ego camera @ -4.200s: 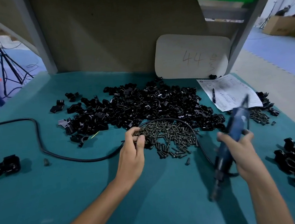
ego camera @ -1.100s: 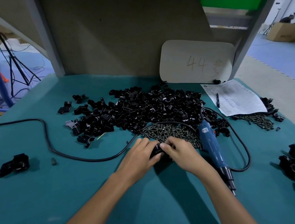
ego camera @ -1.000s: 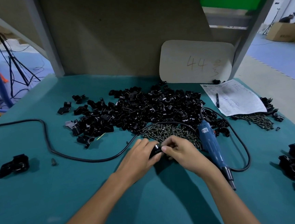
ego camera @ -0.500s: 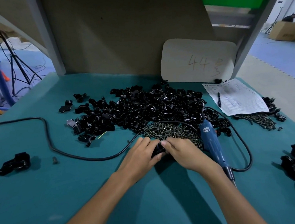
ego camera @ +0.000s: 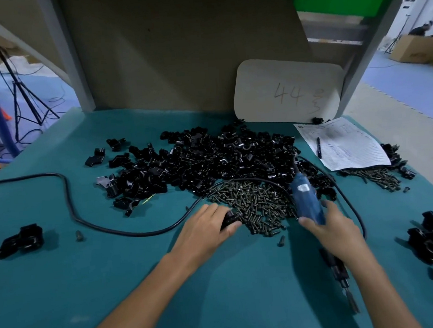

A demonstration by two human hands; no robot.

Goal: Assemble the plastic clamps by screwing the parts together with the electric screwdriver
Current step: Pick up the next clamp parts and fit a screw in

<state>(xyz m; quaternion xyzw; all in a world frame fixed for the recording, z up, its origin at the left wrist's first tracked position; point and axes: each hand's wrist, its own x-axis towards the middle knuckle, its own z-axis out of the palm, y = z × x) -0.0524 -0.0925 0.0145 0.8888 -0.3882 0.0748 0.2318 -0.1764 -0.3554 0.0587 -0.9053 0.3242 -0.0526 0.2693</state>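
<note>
Ahead of each grip, a heap of black plastic clamp parts (ego camera: 210,161) and a smaller pile of dark metal screws (ego camera: 258,202) lay within reach. The right hand (ego camera: 331,228) gripped the blue electric screwdriver (ego camera: 305,200), seemingly to lift it. The left hand (ego camera: 205,230) pinched one small black clamp (ego camera: 228,219), probably steadying it.

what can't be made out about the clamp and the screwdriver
- Head view, clamp: mostly hidden under the left hand; whether a screw sits in it is unclear.
- Head view, electric screwdriver tip: blurred, partly behind the forearm of the right hand.
- Head view, paper sheet: print too small.
</note>
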